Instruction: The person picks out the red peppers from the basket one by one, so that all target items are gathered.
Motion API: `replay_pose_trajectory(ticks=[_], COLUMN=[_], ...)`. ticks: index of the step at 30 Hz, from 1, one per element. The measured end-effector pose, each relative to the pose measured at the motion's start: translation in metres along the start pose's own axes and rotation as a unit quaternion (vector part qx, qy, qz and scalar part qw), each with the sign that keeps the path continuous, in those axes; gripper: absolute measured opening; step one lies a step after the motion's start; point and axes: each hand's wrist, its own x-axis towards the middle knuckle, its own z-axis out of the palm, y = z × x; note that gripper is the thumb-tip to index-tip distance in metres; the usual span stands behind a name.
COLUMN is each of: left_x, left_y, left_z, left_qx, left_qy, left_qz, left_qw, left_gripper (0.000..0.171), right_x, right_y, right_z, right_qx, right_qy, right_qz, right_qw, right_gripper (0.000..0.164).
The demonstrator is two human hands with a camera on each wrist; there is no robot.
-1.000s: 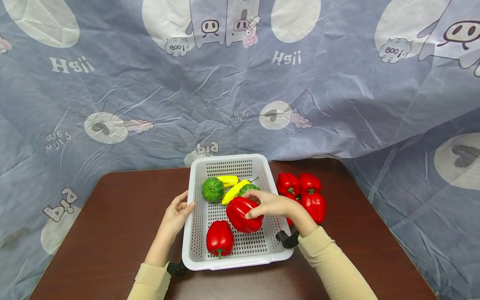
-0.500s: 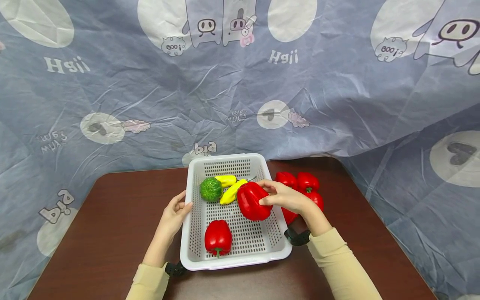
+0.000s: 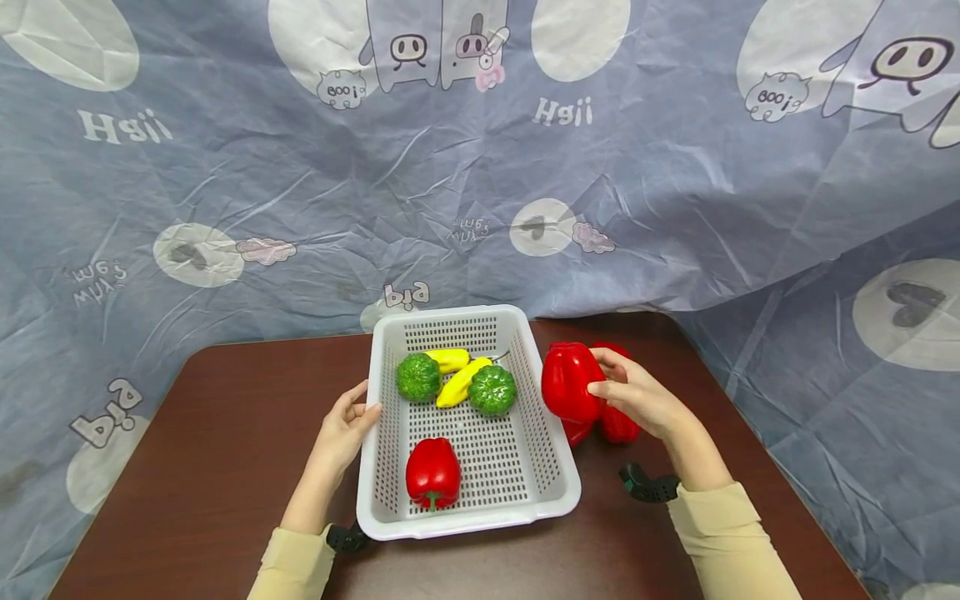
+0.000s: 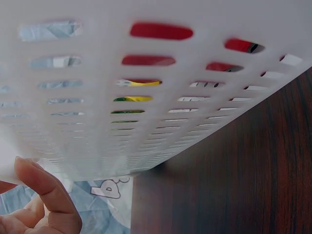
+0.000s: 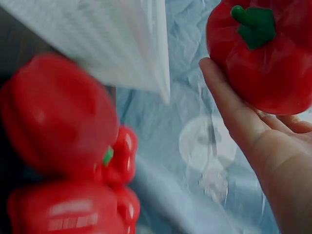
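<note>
My right hand (image 3: 641, 400) holds a glossy red bell pepper (image 3: 568, 383) just past the right rim of a white perforated basket (image 3: 468, 527). In the right wrist view its green stem (image 5: 256, 24) faces the camera. At the basket's left side, my left hand (image 3: 345, 429) grips the rim, thumb on top and fingers outside. Inside the basket, another red bell pepper (image 3: 433, 473) sits near the front. Farther back are two round green vegetables (image 3: 492, 390) with bumpy skin and two long yellow peppers (image 3: 459, 383).
Right of the basket, several red bell peppers (image 5: 58, 117) are clustered on the dark brown table (image 3: 247, 433), partly hidden behind the held one in the head view. A grey-blue patterned cloth (image 3: 420, 183) hangs behind the table.
My right hand has carried the red bell pepper rightward, from over the basket to beyond its right rim. The green vegetable beneath it has come into view. My left hand stays on the rim.
</note>
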Motion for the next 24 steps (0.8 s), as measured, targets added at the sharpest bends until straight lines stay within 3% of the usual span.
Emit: replay_pose_trajectory(ticks=[6,13,16,18,21,24], left_x=[0.0,0.001,0.001,0.001,0.002,0.002], left_y=[0.0,0.0,0.0,-0.001,-0.002,-0.003], left_z=[0.0,0.0,0.0,0.0,0.001,0.001], left_qx=[0.005,0.009,0.01,0.009,0.008,0.007], left_qy=[0.001,0.001,0.002,0.001,0.002,0.003], left_qz=[-0.002,-0.001,-0.003,-0.004,-0.004,-0.004], left_qw=[1.0,1.0,0.9999,0.9999,1.0,1.0], left_gripper=[0.059,0.06,0.06,0.06,0.06,0.06], right_x=[-0.038,-0.079,-0.09,-0.095,-0.1,-0.103], right_y=[0.014,0.039,0.047,0.05,0.055,0.061], right_z=[-0.026,-0.041,-0.042,-0.042,-0.041,-0.041], right_qx=[-0.007,-0.052,-0.119,-0.174,-0.247,-0.3], right_qy=[0.04,0.137,0.191,0.216,0.234,0.241], right_qz=[-0.02,-0.005,0.038,0.077,0.129,0.168], right_qw=[0.999,0.989,0.974,0.958,0.931,0.908], right_gripper=[0.033,0.035,0.037,0.047,0.066,0.074])
